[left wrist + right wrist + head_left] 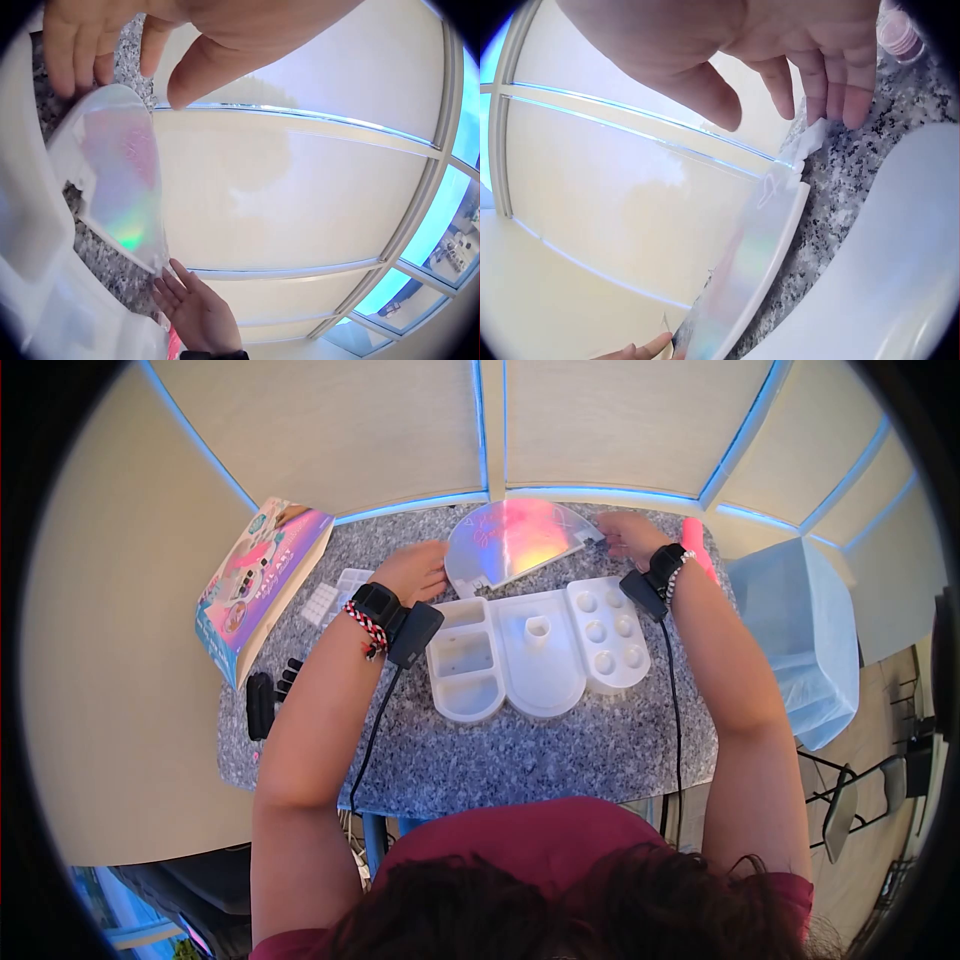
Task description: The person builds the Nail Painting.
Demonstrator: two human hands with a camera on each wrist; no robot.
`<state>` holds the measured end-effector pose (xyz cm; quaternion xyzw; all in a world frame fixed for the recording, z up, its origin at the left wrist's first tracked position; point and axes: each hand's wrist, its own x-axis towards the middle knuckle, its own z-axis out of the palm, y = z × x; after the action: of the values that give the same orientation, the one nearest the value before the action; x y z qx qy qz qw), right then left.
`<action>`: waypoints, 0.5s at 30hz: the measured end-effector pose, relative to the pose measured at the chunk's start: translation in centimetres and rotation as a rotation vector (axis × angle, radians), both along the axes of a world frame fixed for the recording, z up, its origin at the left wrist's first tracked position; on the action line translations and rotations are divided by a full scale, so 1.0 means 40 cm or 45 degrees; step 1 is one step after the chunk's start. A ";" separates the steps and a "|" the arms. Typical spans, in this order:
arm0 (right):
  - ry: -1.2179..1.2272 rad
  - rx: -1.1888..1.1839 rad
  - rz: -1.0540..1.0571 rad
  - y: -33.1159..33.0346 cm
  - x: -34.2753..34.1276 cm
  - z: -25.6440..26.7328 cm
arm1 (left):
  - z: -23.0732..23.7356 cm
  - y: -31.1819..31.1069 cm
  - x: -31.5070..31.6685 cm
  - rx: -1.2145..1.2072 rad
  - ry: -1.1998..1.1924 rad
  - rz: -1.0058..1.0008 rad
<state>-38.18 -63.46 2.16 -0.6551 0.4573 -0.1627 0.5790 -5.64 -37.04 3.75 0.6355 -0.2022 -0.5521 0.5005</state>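
A half-round panel (525,545) with a shiny rainbow face and pink lettering stands at the back of the table, behind a white plastic organizer (545,675). My left hand (412,572) is at the panel's left end; in the left wrist view its fingers (86,56) reach down loosely beside the rounded edge. At the opposite end is my right hand (632,537), its extended fingertips right at the notched white corner (814,139) in the right wrist view. The organizer has three compartments on the left, a short round post in the middle and several round wells on the right.
A colourful nail art box (268,575) leans at the left, with small white trays (322,605) beside it. Black items (262,705) lie near the left edge. A pink object (695,545) and a pale blue bag (800,640) are at the right. Cables run from both wrists.
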 end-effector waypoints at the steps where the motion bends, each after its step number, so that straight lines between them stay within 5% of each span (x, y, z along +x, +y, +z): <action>1: 0.018 -0.019 0.030 0.002 -0.009 -0.002 | -0.006 0.001 0.007 -0.068 -0.010 -0.060; 6: 0.171 -0.113 0.099 0.012 -0.039 0.004 | -0.039 -0.020 0.036 -0.175 -0.226 -0.130; 8: -0.019 0.145 0.162 0.013 -0.051 0.010 | -0.014 -0.015 0.030 -0.296 -0.264 -0.148; 12: -0.279 0.104 0.250 0.091 -0.091 0.087 | 0.075 0.045 0.014 -0.467 -0.632 -0.223; 15: -0.175 -0.368 0.380 0.151 -0.120 0.101 | 0.100 0.106 0.002 -0.667 -0.767 -0.240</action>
<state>-42.98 -57.43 6.20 -0.7791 0.2864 -0.1833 0.5267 -5.54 -32.79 7.75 0.5984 -0.5309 -0.3147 0.5110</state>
